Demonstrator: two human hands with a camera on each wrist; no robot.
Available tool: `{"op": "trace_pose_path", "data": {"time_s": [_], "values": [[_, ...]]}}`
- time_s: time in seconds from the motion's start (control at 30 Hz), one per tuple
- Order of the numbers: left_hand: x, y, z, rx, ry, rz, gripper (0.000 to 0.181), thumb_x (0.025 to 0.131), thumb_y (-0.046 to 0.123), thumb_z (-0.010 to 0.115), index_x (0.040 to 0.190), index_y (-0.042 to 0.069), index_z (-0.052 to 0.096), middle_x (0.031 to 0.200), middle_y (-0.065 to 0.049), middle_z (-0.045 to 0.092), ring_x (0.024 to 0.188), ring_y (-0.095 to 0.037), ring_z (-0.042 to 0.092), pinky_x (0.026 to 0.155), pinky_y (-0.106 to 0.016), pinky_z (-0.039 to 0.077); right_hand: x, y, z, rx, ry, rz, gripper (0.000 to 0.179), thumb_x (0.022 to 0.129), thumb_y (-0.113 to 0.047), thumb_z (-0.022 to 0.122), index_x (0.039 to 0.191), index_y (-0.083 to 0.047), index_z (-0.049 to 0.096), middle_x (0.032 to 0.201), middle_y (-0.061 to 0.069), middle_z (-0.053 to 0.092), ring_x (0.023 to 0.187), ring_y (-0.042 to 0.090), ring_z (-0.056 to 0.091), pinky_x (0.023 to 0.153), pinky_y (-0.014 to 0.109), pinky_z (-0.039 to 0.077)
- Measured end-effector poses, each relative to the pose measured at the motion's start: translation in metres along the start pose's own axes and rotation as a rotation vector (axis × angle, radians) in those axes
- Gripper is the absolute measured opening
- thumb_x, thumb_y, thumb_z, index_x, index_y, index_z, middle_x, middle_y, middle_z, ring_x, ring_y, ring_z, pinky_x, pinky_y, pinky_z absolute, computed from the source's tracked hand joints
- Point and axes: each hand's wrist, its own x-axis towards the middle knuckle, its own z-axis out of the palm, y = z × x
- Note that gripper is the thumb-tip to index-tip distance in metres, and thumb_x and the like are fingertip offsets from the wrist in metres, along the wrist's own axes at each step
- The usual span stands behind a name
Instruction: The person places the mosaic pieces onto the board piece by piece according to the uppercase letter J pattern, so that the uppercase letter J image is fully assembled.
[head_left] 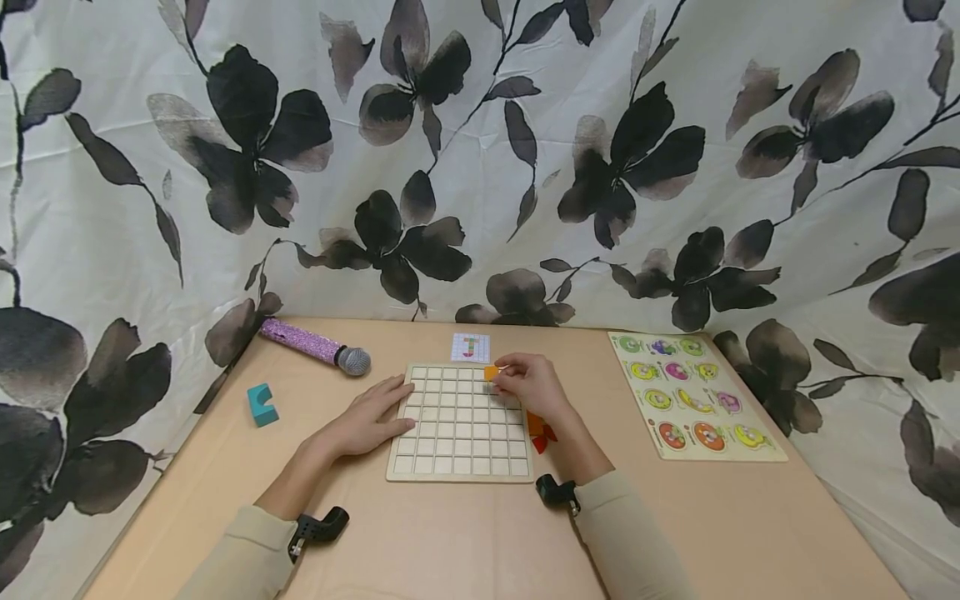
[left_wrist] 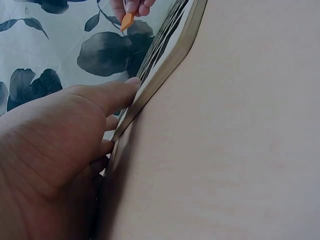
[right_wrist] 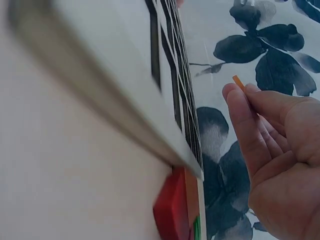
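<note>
A pale wooden grid board (head_left: 459, 429) lies in the middle of the table. My left hand (head_left: 372, 418) rests along its left side, fingers extended; in the left wrist view the thumb touches the board's edge. Between thumb and fingertips my right hand (head_left: 534, 387) pinches a small flat orange piece (head_left: 491, 372), close over the board's far right corner. That orange piece (right_wrist: 239, 82) sticks out past the fingertips in the right wrist view. Orange and red pieces (head_left: 538, 433) lie by the board's right edge, partly hidden by the right forearm. A red piece (right_wrist: 172, 207) shows there closely.
A small printed grid card (head_left: 470, 347) lies just behind the board. At the back left is a purple glittery microphone (head_left: 315, 342), with a teal notched block (head_left: 262, 405) in front of it. A fruit picture board (head_left: 693, 398) lies on the right. Floral cloth (head_left: 480, 167) hangs behind the table.
</note>
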Motion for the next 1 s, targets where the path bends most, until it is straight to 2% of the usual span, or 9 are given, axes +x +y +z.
{"op": "trace_pose_path", "data": {"time_s": [0.2, 0.4, 0.57, 0.73, 0.87, 1.0], "values": [[0.000, 0.000, 0.000, 0.005, -0.001, -0.002, 0.073, 0.102, 0.042, 0.065, 0.160, 0.006, 0.041, 0.171, -0.021, 0.024, 0.159, -0.045, 0.018, 0.127, -0.067, 0.015, 0.003, -0.003, 0.011, 0.015, -0.027, -0.022, 0.026, 0.094, 0.004, 0.072, 0.120, 0.008, 0.070, 0.092, 0.022, 0.073, 0.082, 0.033, 0.078, 0.074, 0.035, 0.066], [0.001, -0.001, 0.001, 0.008, 0.002, 0.006, 0.073, 0.102, 0.043, 0.065, 0.160, 0.006, 0.041, 0.171, -0.021, 0.024, 0.159, -0.045, 0.018, 0.126, -0.067, 0.015, 0.006, -0.005, 0.023, -0.005, -0.055, -0.021, 0.028, 0.095, 0.001, 0.072, 0.121, 0.010, 0.068, 0.095, 0.021, 0.074, 0.083, 0.029, 0.077, 0.075, 0.037, 0.066], [0.000, -0.002, 0.001, 0.010, 0.002, 0.003, 0.073, 0.102, 0.044, 0.065, 0.160, 0.007, 0.040, 0.171, -0.021, 0.024, 0.159, -0.045, 0.018, 0.126, -0.067, 0.015, 0.012, -0.002, 0.030, -0.048, -0.088, -0.037, 0.024, 0.097, -0.003, 0.071, 0.119, 0.005, 0.070, 0.090, 0.014, 0.075, 0.078, 0.022, 0.076, 0.071, 0.033, 0.065], [-0.001, -0.002, 0.001, 0.011, 0.000, 0.000, 0.073, 0.102, 0.043, 0.065, 0.160, 0.006, 0.040, 0.171, -0.021, 0.024, 0.159, -0.045, 0.018, 0.126, -0.068, 0.015, 0.014, -0.003, 0.038, -0.095, -0.138, -0.066, 0.023, 0.097, -0.005, 0.072, 0.118, 0.004, 0.071, 0.091, 0.014, 0.075, 0.079, 0.025, 0.075, 0.067, 0.030, 0.063], [0.000, -0.002, 0.000, 0.015, 0.001, 0.001, 0.073, 0.102, 0.044, 0.064, 0.160, 0.007, 0.040, 0.171, -0.021, 0.024, 0.159, -0.045, 0.018, 0.126, -0.068, 0.015, 0.016, -0.004, 0.043, -0.130, -0.145, -0.078, 0.025, 0.097, -0.009, 0.074, 0.119, 0.003, 0.071, 0.097, 0.013, 0.075, 0.081, 0.024, 0.074, 0.066, 0.027, 0.062], [0.001, -0.002, 0.000, 0.018, -0.003, 0.000, 0.073, 0.103, 0.045, 0.063, 0.160, 0.007, 0.040, 0.172, -0.020, 0.024, 0.159, -0.045, 0.018, 0.126, -0.067, 0.015, 0.019, -0.001, 0.047, -0.173, -0.141, -0.088, 0.027, 0.098, -0.012, 0.073, 0.121, 0.003, 0.071, 0.093, 0.010, 0.076, 0.078, 0.022, 0.073, 0.063, 0.025, 0.058]]}}
